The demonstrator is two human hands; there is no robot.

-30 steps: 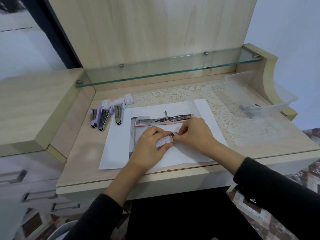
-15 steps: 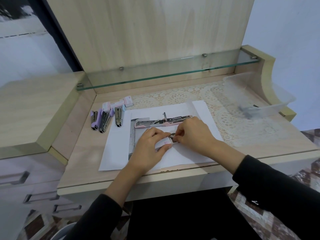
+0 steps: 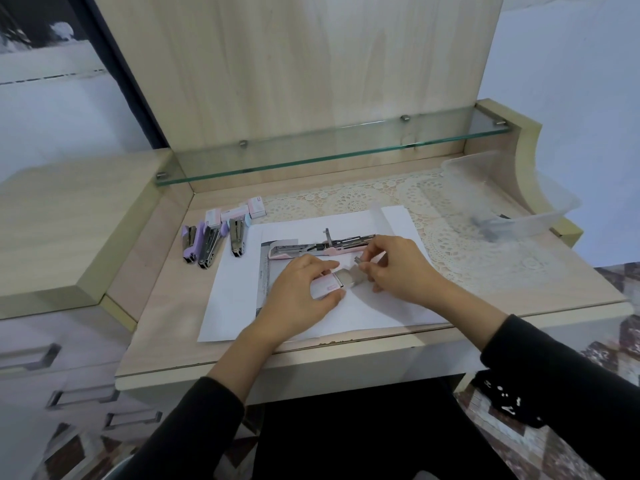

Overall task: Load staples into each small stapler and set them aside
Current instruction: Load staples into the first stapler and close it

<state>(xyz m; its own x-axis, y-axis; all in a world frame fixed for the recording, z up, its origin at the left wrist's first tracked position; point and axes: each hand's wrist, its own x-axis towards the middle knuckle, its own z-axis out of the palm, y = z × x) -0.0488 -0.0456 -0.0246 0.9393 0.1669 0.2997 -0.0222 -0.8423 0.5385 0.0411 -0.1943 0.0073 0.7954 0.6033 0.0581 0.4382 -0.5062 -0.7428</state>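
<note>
A pink stapler [image 3: 311,249] lies opened flat on the white paper [image 3: 235,306], its metal magazine exposed. Just in front of it my left hand [image 3: 298,292] grips a small pink-and-white staple box [image 3: 325,287] with its grey inner tray [image 3: 349,278] slid out to the right. My right hand [image 3: 394,265] pinches a small strip of staples [image 3: 358,260] just above that tray. Three more staplers [image 3: 207,245], purple and blue, lie side by side at the paper's left.
Several small staple boxes [image 3: 235,213] sit behind the spare staplers. A clear plastic bin [image 3: 512,192] stands at the right on a lace mat [image 3: 450,244]. A glass shelf [image 3: 329,154] spans the back. A metal ruler [image 3: 265,271] lies on the paper.
The grey tray has slid further out of the staple box, and my right hand has lifted a strip of staples out of it, up and to the right.
</note>
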